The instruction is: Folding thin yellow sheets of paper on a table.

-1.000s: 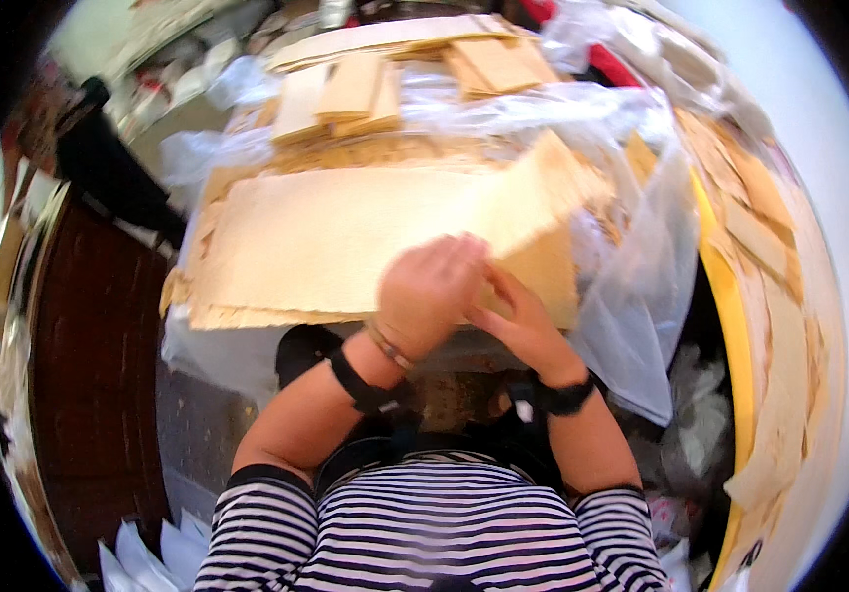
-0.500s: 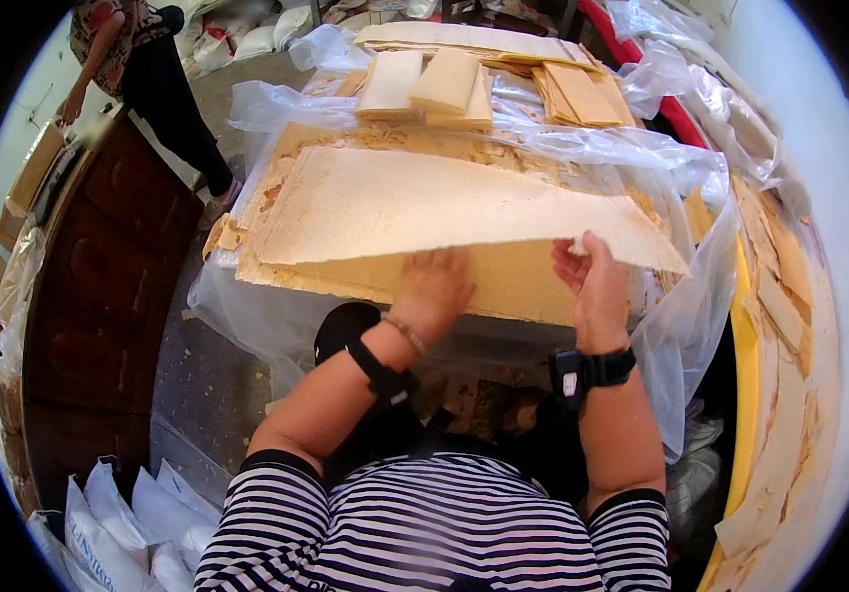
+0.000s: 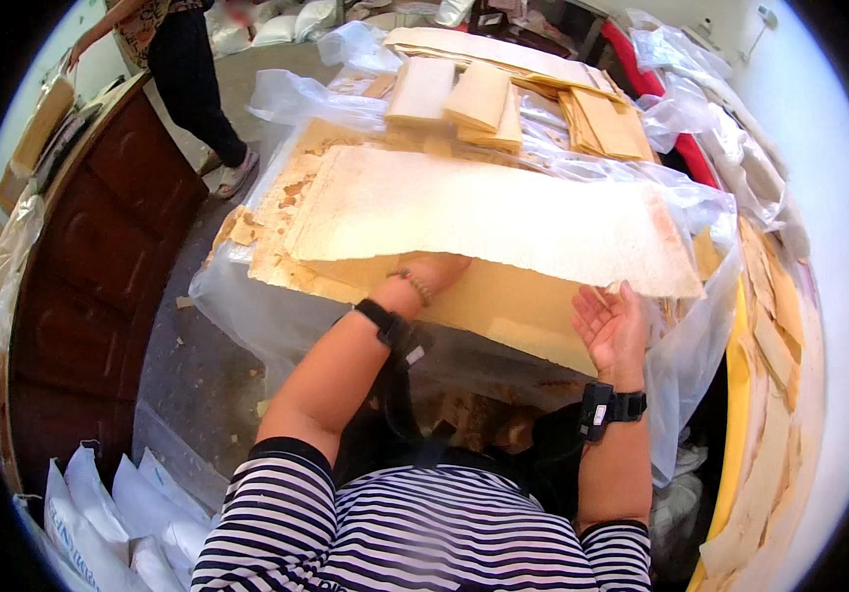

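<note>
A long, cream-coloured sheet (image 3: 483,202) with rough edges lies over a similar tan sheet (image 3: 503,311), its near edge raised. It looks like thick paper or a dried, skin-like sheet; I cannot tell which. Under that raised edge reaches my left hand (image 3: 441,270), on top of the tan sheet, its fingers hidden. At the near right edge of the cream sheet, my right hand (image 3: 610,324) is turned palm up. Its fingers are apart, and the fingertips and thumb meet the sheet's edge.
Folded tan pieces (image 3: 479,99) lie at the table's far side. Clear plastic film (image 3: 691,326) drapes over the table. A dark wooden cabinet (image 3: 99,257) stands left, white sacks (image 3: 118,503) below it. Tan scraps (image 3: 770,395) line the right. Another person (image 3: 187,79) stands far left.
My left hand has slid farther under the cream sheet, out of sight. The right hand has opened out, palm up, from a closer pinch at the edge. The view has shifted slightly.
</note>
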`<state>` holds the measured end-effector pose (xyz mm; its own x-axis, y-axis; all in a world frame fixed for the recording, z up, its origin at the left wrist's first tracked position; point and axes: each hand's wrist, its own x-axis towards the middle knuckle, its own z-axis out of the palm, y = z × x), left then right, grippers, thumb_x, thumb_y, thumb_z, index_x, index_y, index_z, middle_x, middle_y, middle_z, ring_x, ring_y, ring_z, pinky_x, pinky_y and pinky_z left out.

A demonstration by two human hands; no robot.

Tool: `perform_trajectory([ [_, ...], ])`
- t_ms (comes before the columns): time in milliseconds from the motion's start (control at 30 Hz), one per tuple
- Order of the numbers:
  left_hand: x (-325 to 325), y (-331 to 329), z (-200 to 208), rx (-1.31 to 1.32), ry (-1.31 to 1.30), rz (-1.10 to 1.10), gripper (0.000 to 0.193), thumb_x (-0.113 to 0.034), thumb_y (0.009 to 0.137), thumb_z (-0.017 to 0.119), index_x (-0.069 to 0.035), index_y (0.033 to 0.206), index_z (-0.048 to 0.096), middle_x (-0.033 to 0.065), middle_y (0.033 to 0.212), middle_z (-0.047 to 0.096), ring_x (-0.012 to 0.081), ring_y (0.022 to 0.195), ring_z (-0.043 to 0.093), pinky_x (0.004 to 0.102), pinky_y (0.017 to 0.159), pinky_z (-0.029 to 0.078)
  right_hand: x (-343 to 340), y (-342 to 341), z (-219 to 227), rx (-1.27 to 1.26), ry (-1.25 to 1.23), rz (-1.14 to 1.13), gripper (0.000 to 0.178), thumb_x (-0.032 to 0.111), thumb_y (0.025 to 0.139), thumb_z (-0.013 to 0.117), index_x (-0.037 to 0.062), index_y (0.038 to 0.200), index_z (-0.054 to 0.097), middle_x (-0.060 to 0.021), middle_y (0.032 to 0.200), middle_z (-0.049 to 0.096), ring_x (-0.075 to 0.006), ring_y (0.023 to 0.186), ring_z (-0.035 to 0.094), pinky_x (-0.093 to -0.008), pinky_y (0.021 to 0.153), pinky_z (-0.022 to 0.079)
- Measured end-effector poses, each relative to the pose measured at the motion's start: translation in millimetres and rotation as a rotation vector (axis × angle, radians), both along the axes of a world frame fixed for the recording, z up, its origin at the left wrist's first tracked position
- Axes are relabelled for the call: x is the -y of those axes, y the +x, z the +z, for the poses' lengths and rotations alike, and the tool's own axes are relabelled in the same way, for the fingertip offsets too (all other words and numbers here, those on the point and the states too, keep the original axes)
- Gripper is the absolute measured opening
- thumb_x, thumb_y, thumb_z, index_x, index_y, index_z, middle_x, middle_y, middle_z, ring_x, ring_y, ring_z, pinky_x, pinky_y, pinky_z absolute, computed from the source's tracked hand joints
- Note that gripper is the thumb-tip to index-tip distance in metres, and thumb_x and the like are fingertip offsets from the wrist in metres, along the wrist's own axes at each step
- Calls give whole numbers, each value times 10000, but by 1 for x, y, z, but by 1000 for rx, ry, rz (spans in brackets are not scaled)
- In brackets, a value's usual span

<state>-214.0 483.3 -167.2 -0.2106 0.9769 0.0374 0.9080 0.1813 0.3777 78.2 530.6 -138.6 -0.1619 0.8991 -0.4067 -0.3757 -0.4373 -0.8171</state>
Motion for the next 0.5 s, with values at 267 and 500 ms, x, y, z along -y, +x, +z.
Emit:
perform_trajectory([
  [267, 73, -73, -52, 2070, 415, -85, 383, -237, 982, 627, -27, 1296, 565, 139, 1273, 633, 280, 1174, 607, 434, 994, 520, -74, 5, -60, -150, -50, -156, 487, 460, 958, 642, 33, 1182, 578, -124, 1017, 658, -269, 891, 665, -390, 776, 564],
  [500, 64, -98, -38, 1960, 645, 499, 407, -183, 1023, 532, -14, 1386, 462, 151, 1333, 604, 303, 1215, 601, 454, 1022, 522, -29, -9, -10, 156, 337, -252, 428, 392, 1000, 603, 23, 1216, 608, -79, 1087, 654, -184, 886, 635, -331, 650, 533],
])
